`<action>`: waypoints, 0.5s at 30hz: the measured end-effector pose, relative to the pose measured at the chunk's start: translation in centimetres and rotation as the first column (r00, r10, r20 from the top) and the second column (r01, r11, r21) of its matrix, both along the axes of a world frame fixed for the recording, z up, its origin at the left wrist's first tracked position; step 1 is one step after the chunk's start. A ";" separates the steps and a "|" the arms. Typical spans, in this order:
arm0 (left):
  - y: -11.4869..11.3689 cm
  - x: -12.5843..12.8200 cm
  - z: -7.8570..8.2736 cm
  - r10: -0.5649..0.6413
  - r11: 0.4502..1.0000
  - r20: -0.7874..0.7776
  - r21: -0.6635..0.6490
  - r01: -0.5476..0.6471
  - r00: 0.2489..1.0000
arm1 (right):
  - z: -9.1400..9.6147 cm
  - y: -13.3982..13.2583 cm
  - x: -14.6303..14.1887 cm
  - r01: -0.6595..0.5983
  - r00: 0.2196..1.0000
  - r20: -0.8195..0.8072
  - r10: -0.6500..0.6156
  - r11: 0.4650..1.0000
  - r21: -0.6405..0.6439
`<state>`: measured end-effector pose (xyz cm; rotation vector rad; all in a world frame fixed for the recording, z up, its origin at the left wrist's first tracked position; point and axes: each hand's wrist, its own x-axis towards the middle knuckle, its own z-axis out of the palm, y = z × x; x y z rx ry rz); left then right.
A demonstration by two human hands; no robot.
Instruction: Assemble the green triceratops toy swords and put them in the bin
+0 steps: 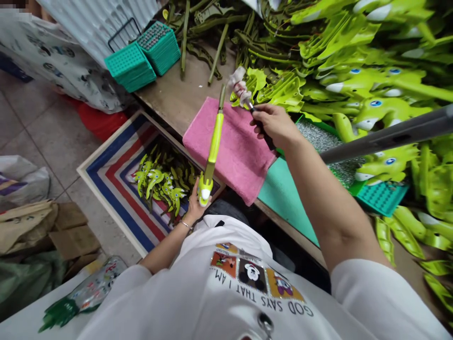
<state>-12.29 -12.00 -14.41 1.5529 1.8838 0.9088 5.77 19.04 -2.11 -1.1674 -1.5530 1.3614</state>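
My left hand [194,204] is closed around the head end of a long lime-green toy animal [213,147] with a white snout. Its thin olive end points away from me over a pink cloth [234,141] at the bench edge. In my right hand [274,123] is a screwdriver [261,123], gripped by its black handle. Whitish, reddish-stained wrapping covers much of its shaft, and the tip is hard to make out. The screwdriver is held above the cloth, apart from the toy.
A striped box [116,165] below left holds several finished-looking toys [159,182]. Lime-green shells [375,108] and olive strips [244,35] heap the bench. Small metal pieces [323,141] fill a green tray. Teal racks [130,66] stand at the back left; a grey bar [389,134] crosses at right.
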 end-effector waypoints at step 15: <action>1.2 0.7 6.0 -0.103 0.962 -0.376 -0.274 -0.004 0.921 | 8.8 -18.9 9.1 -0.393 0.786 0.606 0.124 0.857 0.334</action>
